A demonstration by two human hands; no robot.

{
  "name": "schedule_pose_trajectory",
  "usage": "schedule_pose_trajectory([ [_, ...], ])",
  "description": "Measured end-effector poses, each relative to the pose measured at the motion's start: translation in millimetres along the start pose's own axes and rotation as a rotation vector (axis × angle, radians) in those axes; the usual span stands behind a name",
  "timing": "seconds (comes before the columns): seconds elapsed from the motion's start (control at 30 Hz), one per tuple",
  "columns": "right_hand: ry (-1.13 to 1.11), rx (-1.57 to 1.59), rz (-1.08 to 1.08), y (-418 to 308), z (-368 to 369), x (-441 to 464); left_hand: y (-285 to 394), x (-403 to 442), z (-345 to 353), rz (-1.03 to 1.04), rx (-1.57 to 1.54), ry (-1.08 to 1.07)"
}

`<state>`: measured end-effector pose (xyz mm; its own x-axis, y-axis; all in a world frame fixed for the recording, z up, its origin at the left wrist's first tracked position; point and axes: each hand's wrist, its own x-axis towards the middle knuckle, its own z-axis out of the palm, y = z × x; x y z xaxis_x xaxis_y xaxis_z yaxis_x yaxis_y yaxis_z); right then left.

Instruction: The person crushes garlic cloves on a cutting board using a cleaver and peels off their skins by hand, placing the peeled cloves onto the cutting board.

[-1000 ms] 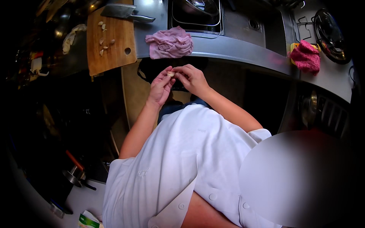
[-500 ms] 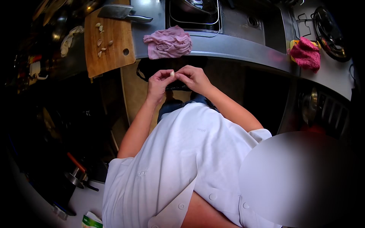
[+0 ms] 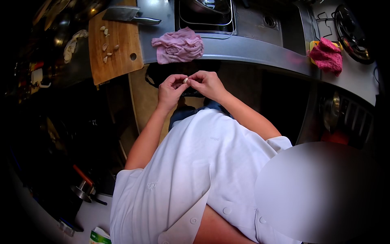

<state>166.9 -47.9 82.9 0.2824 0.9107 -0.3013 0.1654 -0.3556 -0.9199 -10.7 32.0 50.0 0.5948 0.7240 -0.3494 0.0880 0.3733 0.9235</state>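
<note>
Left hand [image 3: 169, 90] and right hand [image 3: 208, 85] both pinching one pale garlic clove [image 3: 185, 80], thumb against finger. Light, opposed pressure probably suits so small a piece.

Showing as a small, pale garlic clove [image 3: 185, 80], partly covered. Being held in midair, pinched between the left hand [image 3: 168, 91] and the right hand [image 3: 209, 85].

Steel counter [image 3: 252, 52]: wooden board [image 3: 111, 68], crumpled pink cloth [image 3: 178, 45]. On board: garlic cloves [image 3: 105, 47], cleaver [image 3: 124, 14], handle past edge.
</note>
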Motion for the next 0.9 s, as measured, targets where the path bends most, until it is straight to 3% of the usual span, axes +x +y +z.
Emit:
schedule_pose_trajectory([
  [0.27, -0.005, -0.053, 0.097, -6, -4, 1, -2, -1, 4, 0.031, 0.024, -0.038],
  [0.37, 0.022, -0.119, 0.098, -5, 1, 1, 0, -2, 10, -0.066, -0.166, -0.01],
  [0.67, 0.022, -0.165, 0.127, 5, 2, 5, -9, 2, 4, -0.2, -0.214, -0.023],
  [0.9, 0.185, -0.183, 0.102, 16, 3, 9, -31, 7, -11, -0.285, -0.578, -0.001],
])
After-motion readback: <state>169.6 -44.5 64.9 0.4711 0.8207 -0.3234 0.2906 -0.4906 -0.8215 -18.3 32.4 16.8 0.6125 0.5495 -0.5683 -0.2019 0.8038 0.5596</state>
